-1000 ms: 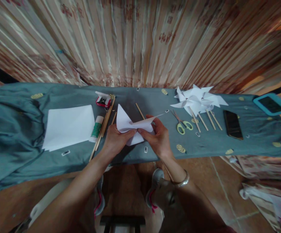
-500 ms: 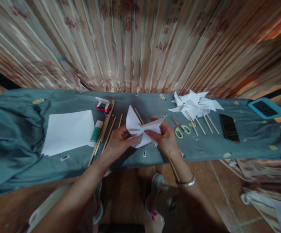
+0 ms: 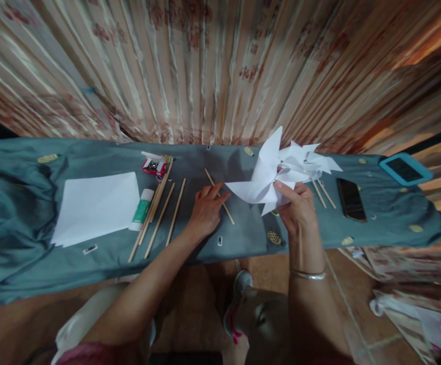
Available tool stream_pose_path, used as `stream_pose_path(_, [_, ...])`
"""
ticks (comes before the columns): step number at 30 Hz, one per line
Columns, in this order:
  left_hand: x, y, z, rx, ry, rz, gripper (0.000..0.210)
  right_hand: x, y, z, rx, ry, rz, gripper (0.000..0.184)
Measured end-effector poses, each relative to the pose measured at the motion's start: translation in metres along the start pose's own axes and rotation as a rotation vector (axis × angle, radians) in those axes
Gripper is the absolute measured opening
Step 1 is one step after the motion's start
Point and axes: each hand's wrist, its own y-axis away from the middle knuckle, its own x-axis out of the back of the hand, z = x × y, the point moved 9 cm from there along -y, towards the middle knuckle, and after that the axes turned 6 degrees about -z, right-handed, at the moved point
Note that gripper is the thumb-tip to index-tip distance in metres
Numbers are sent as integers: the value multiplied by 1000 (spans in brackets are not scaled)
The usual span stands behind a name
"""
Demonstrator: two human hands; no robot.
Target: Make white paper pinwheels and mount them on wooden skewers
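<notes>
My right hand [image 3: 300, 205] pinches a white paper pinwheel [image 3: 260, 177] near its centre, thumb on the front, and holds it up over the table. A metal pin shows at its middle. Behind it, partly hidden, lie more white pinwheels [image 3: 311, 161] with wooden sticks. My left hand [image 3: 207, 210] is low over the cloth at a single wooden stick [image 3: 227, 211]. Its thumb and index finger are apart and reach across the stick; whether they press on it I cannot tell. The scissors are mostly hidden behind the held pinwheel and my right hand.
On the left are a stack of white paper [image 3: 96, 208], a green and white glue stick [image 3: 141, 210], several loose wooden sticks [image 3: 160, 220] and a small red box of pins [image 3: 154, 165]. To the right lie a black phone [image 3: 351, 199] and a blue-framed device [image 3: 406, 169].
My left hand has let go of the pinwheel and moved down to the single stick. My right hand has carried the pinwheel to the right, in front of the other pinwheels.
</notes>
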Motion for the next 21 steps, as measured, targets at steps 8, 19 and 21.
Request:
stream_pose_path(8, [4, -15, -8, -31, 33, -40, 22, -2, 0, 4, -32, -42, -14, 27])
stream_pose_path(19, [69, 14, 12, 156, 1138, 234, 21, -21, 27, -59, 149, 47, -155, 45])
stream_pose_path(21, [62, 20, 16, 210, 1376, 172, 34, -37, 39, -63, 135, 129, -229, 48])
